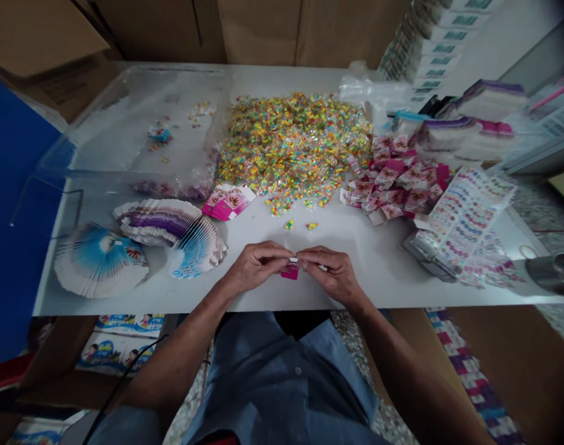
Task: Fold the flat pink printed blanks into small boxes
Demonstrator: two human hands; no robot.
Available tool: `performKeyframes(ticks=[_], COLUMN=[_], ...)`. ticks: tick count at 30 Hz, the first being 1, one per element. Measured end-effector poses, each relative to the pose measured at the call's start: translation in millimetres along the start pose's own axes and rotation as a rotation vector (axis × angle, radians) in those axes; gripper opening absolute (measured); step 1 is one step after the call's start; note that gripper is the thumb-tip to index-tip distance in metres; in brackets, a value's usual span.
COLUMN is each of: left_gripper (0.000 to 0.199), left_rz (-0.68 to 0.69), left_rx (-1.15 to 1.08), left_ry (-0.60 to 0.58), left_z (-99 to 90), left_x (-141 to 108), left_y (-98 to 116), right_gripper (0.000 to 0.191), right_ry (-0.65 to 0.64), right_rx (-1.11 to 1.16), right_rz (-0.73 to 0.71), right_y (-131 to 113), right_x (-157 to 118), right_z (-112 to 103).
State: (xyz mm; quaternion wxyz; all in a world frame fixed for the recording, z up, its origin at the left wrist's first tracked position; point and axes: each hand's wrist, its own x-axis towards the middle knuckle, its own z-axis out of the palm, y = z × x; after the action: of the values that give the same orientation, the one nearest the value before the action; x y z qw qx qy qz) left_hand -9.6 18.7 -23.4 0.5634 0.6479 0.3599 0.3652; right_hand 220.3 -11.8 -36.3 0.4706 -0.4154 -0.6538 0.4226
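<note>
Near the table's front edge, my left hand (262, 264) and my right hand (327, 272) meet, both pinching a small pink and white card (290, 272) between thumbs and fingers. Just beyond them lie two small bundles of coloured pieces, one green and yellow (288, 225) and one orange and green (312, 226). Further back spreads a large heap of small multicoloured pieces (295, 142) with shiny clear wrapping. A small stack of pink printed cards (228, 202) rests to the left of the heap. Folded pink packets (402, 179) are piled at its right.
Fanned blue and purple cards (170, 228) and another blue fan (101, 259) lie at left. Behind them is a large clear plastic bag (143, 130). Sticker sheets (471, 216) and a metal cup (553, 272) are at right. Cardboard boxes (263, 31) stand behind the table.
</note>
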Motion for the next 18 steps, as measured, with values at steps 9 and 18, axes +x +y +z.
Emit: performKeyframes(ticks=[9,18], left_gripper=[0.025,0.022], left_rz=[0.051,0.073], left_rx=[0.004,0.022], left_ry=[-0.017,0.051], left_z=[0.2,4.3], left_x=[-2,-5], left_y=[-1,-12], right_gripper=[0.033,0.041], right_ry=[-0.078,-0.107], right_rx=[-0.237,-0.429], right_rz=[-0.255,-0.437], right_y=[8,18], right_x=[-6,-9], right_z=[-6,-7])
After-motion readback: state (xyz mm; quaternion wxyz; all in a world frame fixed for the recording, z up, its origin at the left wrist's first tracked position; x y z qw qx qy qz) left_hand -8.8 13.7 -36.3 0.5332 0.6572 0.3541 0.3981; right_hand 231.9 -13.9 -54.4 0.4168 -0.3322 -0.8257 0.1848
